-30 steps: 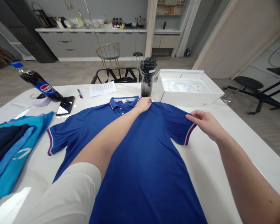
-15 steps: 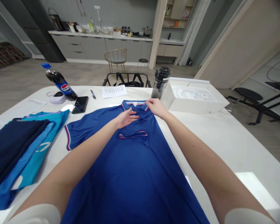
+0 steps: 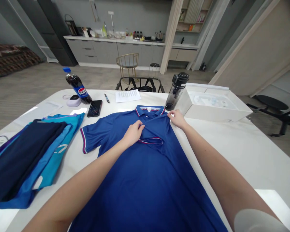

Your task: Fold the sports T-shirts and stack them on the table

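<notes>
One sleeve (image 3: 152, 133) is now folded across the blue polo (image 3: 140, 180), so one side is narrowed. Chest cloth (image 3: 147, 124) is pinched by left hand (image 3: 134, 132), shoulder (image 3: 164, 120) by right hand (image 3: 176, 118).

The place is looking like a home with an open kitchen: grey cabinets (image 3: 103, 51) are lining the far wall (image 3: 140, 16), and their counter (image 3: 125, 41) is holding bottles (image 3: 138, 34) and a cooking pot (image 3: 159, 37). A black tap (image 3: 182, 40) is standing in an alcove (image 3: 190, 38) beside them, a gold wire-backed chair (image 3: 128, 60) is sitting in front, and a patterned cloth (image 3: 12, 61) is spreading at the left.
</notes>
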The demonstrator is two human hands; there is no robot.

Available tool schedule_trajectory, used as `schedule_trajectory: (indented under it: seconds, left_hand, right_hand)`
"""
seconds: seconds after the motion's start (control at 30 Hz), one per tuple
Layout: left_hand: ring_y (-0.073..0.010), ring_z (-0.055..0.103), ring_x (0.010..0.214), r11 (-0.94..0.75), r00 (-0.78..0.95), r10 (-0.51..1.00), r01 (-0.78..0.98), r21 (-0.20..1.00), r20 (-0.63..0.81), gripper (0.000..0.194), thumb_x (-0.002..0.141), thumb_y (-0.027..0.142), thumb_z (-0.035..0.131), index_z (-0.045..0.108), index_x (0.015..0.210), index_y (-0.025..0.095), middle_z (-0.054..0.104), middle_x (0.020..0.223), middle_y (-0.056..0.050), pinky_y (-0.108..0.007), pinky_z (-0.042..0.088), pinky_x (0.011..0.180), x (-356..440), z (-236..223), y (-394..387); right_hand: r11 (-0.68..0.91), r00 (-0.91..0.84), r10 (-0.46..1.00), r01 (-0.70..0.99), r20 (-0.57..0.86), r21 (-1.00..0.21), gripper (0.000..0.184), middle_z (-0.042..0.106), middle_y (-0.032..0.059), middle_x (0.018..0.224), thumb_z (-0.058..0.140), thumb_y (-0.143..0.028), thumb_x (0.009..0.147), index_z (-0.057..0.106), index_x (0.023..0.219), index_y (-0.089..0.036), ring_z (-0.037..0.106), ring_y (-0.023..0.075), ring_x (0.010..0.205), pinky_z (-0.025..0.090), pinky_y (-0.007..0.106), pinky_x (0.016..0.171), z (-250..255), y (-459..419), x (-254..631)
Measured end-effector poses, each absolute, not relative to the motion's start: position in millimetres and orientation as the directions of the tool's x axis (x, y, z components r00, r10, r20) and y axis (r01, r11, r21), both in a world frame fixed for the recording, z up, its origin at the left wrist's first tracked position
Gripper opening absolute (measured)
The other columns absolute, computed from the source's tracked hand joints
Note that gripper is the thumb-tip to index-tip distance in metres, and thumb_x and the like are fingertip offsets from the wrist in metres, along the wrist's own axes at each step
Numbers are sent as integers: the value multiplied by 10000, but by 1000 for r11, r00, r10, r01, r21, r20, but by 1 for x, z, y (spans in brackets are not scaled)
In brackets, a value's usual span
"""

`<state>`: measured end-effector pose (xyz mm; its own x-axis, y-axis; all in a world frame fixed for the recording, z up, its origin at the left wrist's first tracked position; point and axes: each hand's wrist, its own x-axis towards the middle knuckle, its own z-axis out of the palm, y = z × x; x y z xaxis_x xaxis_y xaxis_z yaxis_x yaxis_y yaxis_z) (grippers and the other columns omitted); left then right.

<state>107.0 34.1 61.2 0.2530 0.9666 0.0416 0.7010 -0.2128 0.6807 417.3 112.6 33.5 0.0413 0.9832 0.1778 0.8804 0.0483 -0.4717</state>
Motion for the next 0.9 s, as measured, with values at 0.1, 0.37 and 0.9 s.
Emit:
schedule_trajectory:
  seconds: [0.1,0.37,0.9]
  left_hand:
    - [-181,638,741,-215,214,972,635,742,98,169,960,371,586,659,925,223,688,762,-2,-276,446,703,106,70,64]
    - [-260,683,954,-99,93,995,859,503,36,232,955,321,600,710,1096,172,727,1016,-118,-360,523,865,88,56,103]
    - [-321,178,1582,-395,387,918,885,248,81,708,1003,659,343,382,1598,277,286,1689,-99,-545,136,1280,99,7,28]
  right_hand:
    - [-16,101,980,898,170,-440,227,613,103,985,530,-311,989,701,976,-162,598,229,987,447,341,985,46,126,418]
    - [-214,282,950,899,131,-383,276,607,144,1188,472,-392,1031,659,1117,-208,612,273,1033,479,394,900,31,126,377]
    - [24,-15,999,977,45,-210,667,257,73,1699,299,-649,1027,354,1609,-326,184,354,1560,106,669,1217,4,21,349]
